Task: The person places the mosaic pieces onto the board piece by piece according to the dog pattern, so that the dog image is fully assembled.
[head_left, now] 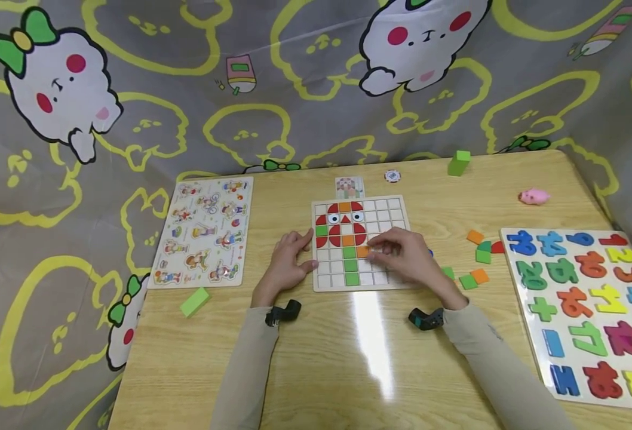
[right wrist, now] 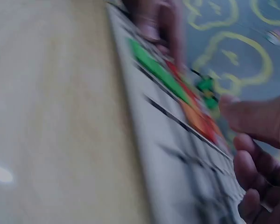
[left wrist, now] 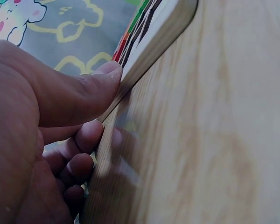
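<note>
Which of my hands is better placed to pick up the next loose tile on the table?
Probably your right hand: it's over the right part of the grid board, nearer the loose tiles. Your left hand touches the board's left edge, farther from them.

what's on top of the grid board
On the grid board: red tiles, green tiles, orange tiles and two eye tiles. The right hand covers part of it; anything there can't be seen.

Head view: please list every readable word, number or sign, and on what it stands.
On the number board:
"1"
"2"
"3"
"4"
"5"
"9"
"10"
"11"
"12"
"13"
"14"
"15"
"16"
"17"
"18"
"19"
"20"
"+"
Its other pieces: cut off or unclear.
Picture board, card, chip: any print is too small to read.
</note>
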A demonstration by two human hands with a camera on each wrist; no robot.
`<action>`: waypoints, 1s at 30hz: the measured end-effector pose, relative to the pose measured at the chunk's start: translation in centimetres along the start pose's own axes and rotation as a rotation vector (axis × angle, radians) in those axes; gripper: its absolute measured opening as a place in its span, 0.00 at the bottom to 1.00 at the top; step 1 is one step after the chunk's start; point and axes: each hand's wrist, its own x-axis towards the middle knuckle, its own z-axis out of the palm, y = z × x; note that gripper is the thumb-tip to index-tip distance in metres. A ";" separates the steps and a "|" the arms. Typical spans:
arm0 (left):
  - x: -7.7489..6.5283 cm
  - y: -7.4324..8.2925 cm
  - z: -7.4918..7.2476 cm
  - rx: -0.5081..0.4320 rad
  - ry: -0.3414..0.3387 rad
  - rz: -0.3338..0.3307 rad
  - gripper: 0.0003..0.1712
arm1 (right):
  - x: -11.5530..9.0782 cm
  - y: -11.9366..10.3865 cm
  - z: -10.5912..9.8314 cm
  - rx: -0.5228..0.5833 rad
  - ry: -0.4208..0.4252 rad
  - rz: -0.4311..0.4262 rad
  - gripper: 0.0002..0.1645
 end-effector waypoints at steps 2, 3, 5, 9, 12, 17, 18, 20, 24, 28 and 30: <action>0.0 -0.1 0.1 0.003 -0.005 -0.002 0.43 | -0.5 0.6 -1.9 -0.003 0.034 0.031 0.15; 0.0 -0.1 0.1 0.004 -0.005 -0.003 0.43 | -0.7 1.0 -2.9 -0.020 0.069 0.047 0.15; -0.1 -0.2 0.1 0.007 -0.003 -0.010 0.43 | -1.2 1.9 -5.1 -0.079 0.127 0.099 0.16; -0.3 -0.2 -0.1 -0.004 0.000 -0.042 0.44 | -2.3 3.4 -9.3 -0.209 0.175 0.205 0.20; -0.4 -0.3 -0.1 -0.017 0.002 -0.053 0.44 | -3.1 4.4 -11.4 -0.292 0.148 0.291 0.23; -0.4 -0.4 0.0 -0.022 0.007 -0.050 0.44 | -3.9 6.0 -12.9 -0.368 0.091 0.419 0.29; -0.4 -0.4 0.0 -0.018 0.008 -0.049 0.44 | -4.0 6.2 -12.9 -0.373 0.081 0.435 0.30; -0.4 -0.3 0.1 -0.015 0.009 -0.045 0.44 | -4.2 6.7 -12.9 -0.381 0.061 0.454 0.29; -0.3 -0.1 0.3 -0.018 0.005 -0.024 0.43 | -4.6 7.3 -12.5 -0.383 0.067 0.456 0.23; -0.2 0.0 0.3 -0.023 0.006 -0.014 0.43 | -4.8 7.5 -12.0 -0.369 0.111 0.416 0.16; -0.2 0.1 0.3 -0.020 0.010 -0.011 0.43 | -4.8 7.5 -11.9 -0.353 0.127 0.393 0.15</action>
